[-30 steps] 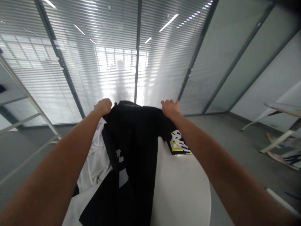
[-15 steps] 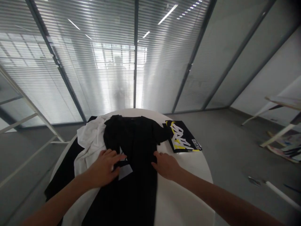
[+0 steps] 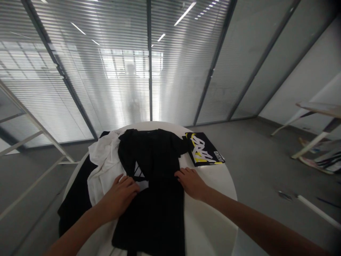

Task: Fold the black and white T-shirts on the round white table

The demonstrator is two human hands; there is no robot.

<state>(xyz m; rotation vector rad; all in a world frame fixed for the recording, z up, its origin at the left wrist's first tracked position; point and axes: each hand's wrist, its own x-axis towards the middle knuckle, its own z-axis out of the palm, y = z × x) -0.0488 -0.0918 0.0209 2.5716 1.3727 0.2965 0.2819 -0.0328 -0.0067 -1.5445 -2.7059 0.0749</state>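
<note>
A black T-shirt (image 3: 162, 202) lies spread over the round white table (image 3: 210, 199), its neckline at the far side. Pale grey and white print shows near its left edge, partly behind my left hand. My left hand (image 3: 121, 195) is closed at that left edge, fingers together and bent over the cloth. On the opposite edge, my right hand (image 3: 191, 183) has its fingers curled onto the fabric; its thumb is hidden. A crumpled white cloth (image 3: 103, 156) lies left of the shirt, with dark fabric (image 3: 76, 199) draping off the table beyond it.
A flat black package (image 3: 204, 149) with white and yellow lettering lies at the table's right. A white metal frame (image 3: 39, 124) stands on the left. Scissors (image 3: 285, 195) and a white tube (image 3: 317, 211) are on the floor at right. A glass partition with blinds (image 3: 119, 71) rises behind.
The shirt's lower part has shifted right, and its hem now shows near the bottom. My left hand's fingers have drawn together at the edge. My right hand stays at the right edge.
</note>
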